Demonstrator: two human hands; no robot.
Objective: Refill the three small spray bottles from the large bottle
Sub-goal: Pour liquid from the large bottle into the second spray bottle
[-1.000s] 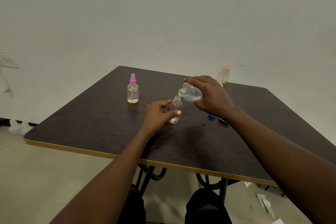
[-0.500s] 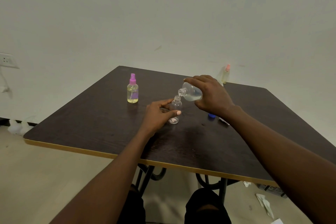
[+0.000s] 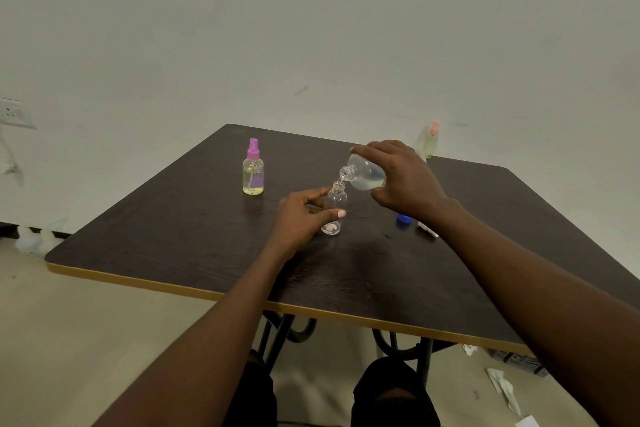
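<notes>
A small clear bottle point(image 3: 335, 199) with no cap stands upright at the middle of the dark table point(image 3: 173, 236). My left hand point(image 3: 298, 215) holds it between thumb and fingers. My right hand point(image 3: 401, 180) grips the large clear bottle point(image 3: 363, 176), tilted with its open neck just above the small bottle's mouth; pale liquid lies in its lower side. A small spray bottle with a purple top point(image 3: 253, 168) holds yellowish liquid at the left. Another small spray bottle with a pink top point(image 3: 432, 139) stands at the table's far edge.
A blue cap point(image 3: 403, 219) and a white part point(image 3: 427, 229) lie on the table just under my right wrist. A wall socket point(image 3: 14, 113) is at the far left. Paper scraps point(image 3: 502, 388) lie on the floor at the right.
</notes>
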